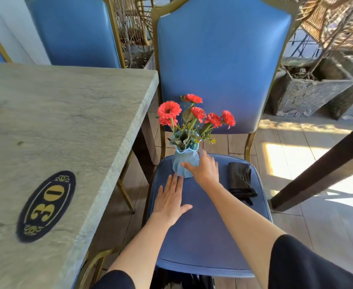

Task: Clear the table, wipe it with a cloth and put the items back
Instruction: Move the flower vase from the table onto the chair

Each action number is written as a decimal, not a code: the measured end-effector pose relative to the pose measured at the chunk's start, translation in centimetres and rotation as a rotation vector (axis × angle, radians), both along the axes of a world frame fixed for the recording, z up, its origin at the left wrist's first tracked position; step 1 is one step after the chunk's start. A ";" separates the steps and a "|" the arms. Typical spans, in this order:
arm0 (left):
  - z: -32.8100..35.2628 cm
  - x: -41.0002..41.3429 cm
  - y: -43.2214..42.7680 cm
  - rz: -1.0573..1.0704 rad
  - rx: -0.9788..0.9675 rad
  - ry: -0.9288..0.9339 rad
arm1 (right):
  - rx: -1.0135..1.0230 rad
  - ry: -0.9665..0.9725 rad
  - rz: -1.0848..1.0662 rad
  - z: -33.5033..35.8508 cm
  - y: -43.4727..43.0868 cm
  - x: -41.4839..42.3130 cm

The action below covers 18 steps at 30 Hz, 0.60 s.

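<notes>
Head view: the light blue vase (183, 163) of red flowers (194, 113) stands on the seat of a blue chair (202, 236), toward the back of the seat and left of its middle. From the vase, the right hand (204, 170) lies at 3 o'clock and wraps it: the thumb crosses the front of the vase's body and the fingers curl round its right and far side, so the hand is grasping the vase. The left hand (169, 201) lies at 6 o'clock from the vase, flat on the seat, palm down, fingers straight and close together, thumb spread toward 3 o'clock. It holds nothing, and its fingertips reach just beside the vase's foot; whether they touch it cannot be told.

A dark folded cloth (241, 180) lies on the same seat at 3 o'clock from the right hand, near the seat's right edge and apart from both hands. The grey table (67, 122) fills the frame's 9 o'clock side, with an oval number plate (46, 205) reading 30 on its top. A stone planter (309, 94) stands on the floor at 2 o'clock.
</notes>
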<state>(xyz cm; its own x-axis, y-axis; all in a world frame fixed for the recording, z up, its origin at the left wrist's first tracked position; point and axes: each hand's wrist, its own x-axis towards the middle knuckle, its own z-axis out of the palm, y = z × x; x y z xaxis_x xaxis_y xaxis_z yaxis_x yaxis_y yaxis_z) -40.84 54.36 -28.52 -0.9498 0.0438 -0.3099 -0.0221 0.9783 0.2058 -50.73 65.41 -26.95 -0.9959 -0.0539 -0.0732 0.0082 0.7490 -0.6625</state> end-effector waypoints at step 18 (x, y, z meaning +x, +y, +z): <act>20.9 13.2 -4.4 -0.088 0.046 0.387 | 0.447 0.175 0.202 19.8 -1.4 18.1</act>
<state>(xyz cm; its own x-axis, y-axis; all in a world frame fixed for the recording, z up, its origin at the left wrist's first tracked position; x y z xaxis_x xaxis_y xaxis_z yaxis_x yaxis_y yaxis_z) -27.61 49.95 -7.61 -0.9880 0.1356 0.0744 0.1491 0.9627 0.2258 -32.61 64.02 -7.12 -0.9683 -0.2475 0.0334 -0.2477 0.9343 -0.2563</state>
